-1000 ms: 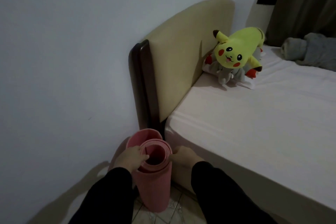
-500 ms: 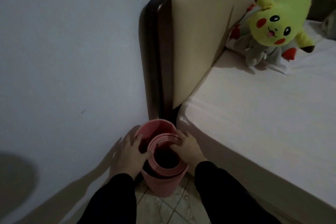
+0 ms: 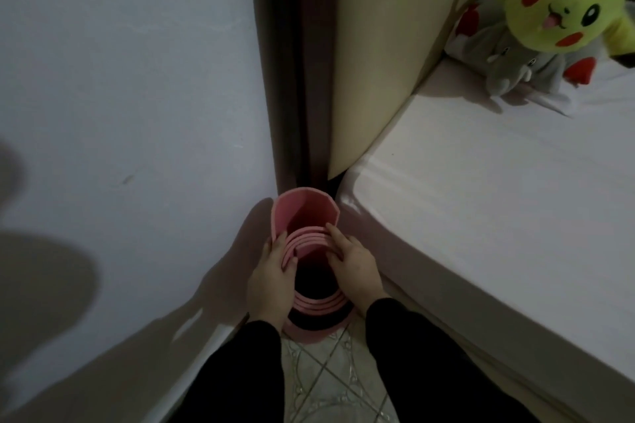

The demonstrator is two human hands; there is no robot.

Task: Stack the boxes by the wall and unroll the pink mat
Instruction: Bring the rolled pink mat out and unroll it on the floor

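The pink mat (image 3: 307, 216) stands rolled and upright on the floor, in the narrow gap between the wall and the bed corner. I look straight down into its coiled top and dark hollow core. My left hand (image 3: 271, 280) grips the roll's left rim, fingers curled over the coils. My right hand (image 3: 355, 266) holds the right rim the same way. No boxes are in view.
A pale wall (image 3: 137, 96) runs along the left. The bed (image 3: 498, 216) with white sheet and beige headboard (image 3: 374, 45) fills the right. A yellow plush toy (image 3: 563, 0) lies on a grey one near the headboard. Patterned floor tile (image 3: 330, 371) shows between my sleeves.
My head has moved closer and tilted down over the roll. Both hands have shifted from the roll's sides onto its top rim, and the outer layer has loosened away from the inner coils.
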